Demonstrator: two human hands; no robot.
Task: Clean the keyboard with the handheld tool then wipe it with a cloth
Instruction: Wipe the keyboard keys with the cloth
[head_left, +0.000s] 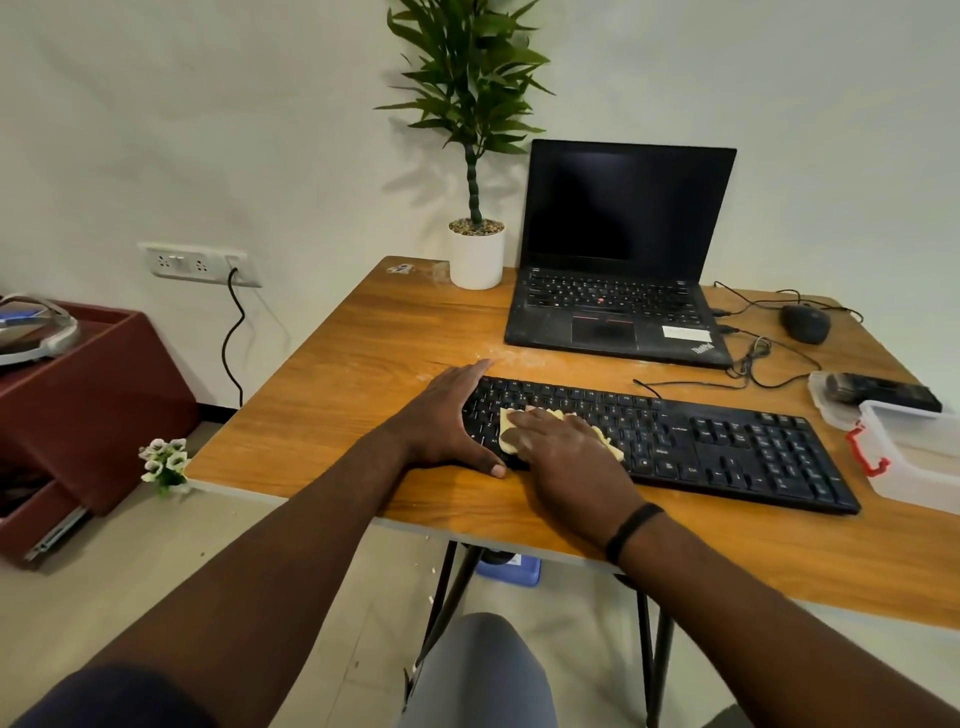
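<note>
The keyboard (675, 447) lies across the front of the desk (332, 374), before the laptop (618, 260). My left hand (441, 421) braces its left end: fingers straight and together along the far corner, thumb extended along the near edge. My right hand (561, 447) presses the yellow cloth (608, 441) flat onto the left keys, fingers straight and close together. The tool (883, 392) rests on a lid at the right, beside the box (919, 457).

"ThinkPad" on laptop (618, 291) palm rest, keyboard (727, 447) legends unreadable
</note>
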